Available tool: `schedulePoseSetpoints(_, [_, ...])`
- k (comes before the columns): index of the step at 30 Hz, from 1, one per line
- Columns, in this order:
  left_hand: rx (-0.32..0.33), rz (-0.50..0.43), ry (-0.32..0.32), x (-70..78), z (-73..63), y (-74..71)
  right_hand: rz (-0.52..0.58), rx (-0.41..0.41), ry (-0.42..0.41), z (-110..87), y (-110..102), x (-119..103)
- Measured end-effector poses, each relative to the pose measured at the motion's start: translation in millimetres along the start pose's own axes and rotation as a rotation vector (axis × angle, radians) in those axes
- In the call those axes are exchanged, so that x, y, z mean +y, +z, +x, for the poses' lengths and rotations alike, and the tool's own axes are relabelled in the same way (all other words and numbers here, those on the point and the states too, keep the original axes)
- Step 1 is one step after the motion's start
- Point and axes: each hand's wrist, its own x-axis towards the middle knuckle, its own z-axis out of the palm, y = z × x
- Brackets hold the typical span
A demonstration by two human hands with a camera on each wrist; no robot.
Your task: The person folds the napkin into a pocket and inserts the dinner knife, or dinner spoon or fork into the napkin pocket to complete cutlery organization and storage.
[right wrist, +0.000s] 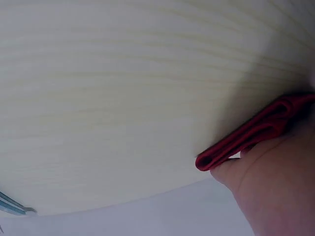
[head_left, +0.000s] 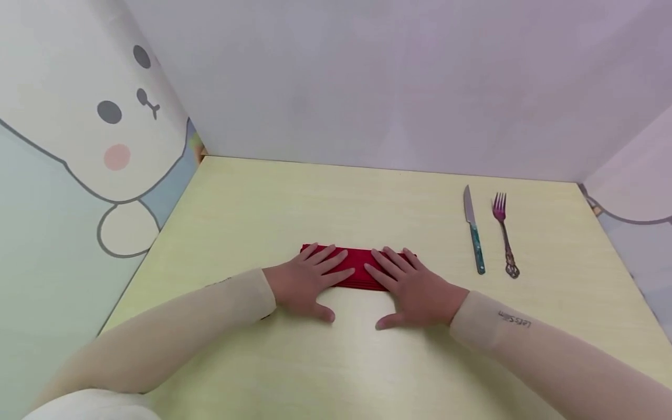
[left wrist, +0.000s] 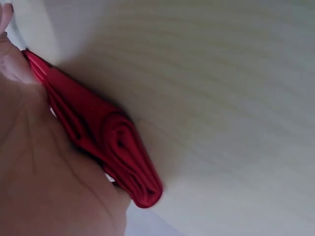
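A red cloth [head_left: 360, 269], folded into a narrow flat strip, lies crosswise on the table. My left hand [head_left: 307, 284] rests on its left part with fingers straight and spread, the thumb on the near side off the cloth. On the right part, my right hand [head_left: 420, 291] presses down in the same way, fingers spread. Bare cloth shows between the two hands. The left wrist view shows the rolled layers at one end of the red cloth [left wrist: 120, 140] beside the palm. Layered folds of the red cloth [right wrist: 246, 135] also show by the hand in the right wrist view.
To the right on the pale wood-look table [head_left: 336, 198] lie a knife [head_left: 473, 233] with a teal handle and a fork [head_left: 504, 233] with an ornate handle, side by side. A pale wall [head_left: 394, 81] stands behind the table, and a cartoon-printed panel [head_left: 68, 192] stands at left.
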Motion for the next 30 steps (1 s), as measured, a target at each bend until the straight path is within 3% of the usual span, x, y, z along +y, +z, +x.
schedulePoseSetpoints(4, [-0.013,0.004,-0.006,-10.2,-7.8,4.6,0.007,0.021,0.001,-7.7,2,7])
schedulePoseSetpoints(7, [0.013,-0.035,0.009,-20.9,-15.7,8.5,0.009,0.037,-0.006,-11.9,5,11])
schedulePoseSetpoints(11, [0.183,-0.120,-0.014,-32.7,-24.5,8.3,0.025,0.049,-0.017,-13.3,3,12])
schedulePoseSetpoints(14, [0.341,-0.139,-0.080,-36.2,-28.0,4.9,0.054,0.074,-0.022,-13.3,-4,8])
schedulePoseSetpoints(16, [0.393,-0.130,-0.125,-36.7,-29.8,2.5,0.073,0.096,-0.024,-11.6,-10,3])
schedulePoseSetpoints(20, [0.396,-0.182,-0.203,-36.1,-33.6,-0.6,0.065,0.118,-0.037,0.5,-21,-13])
schedulePoseSetpoints(24, [0.377,-0.308,-0.271,-34.7,-36.5,-3.5,0.031,0.149,-0.032,24.2,-31,-33])
schedulePoseSetpoints(30, [0.359,-0.464,-0.299,-34.0,-37.2,-4.4,0.104,0.189,0.070,61.4,-35,-53])
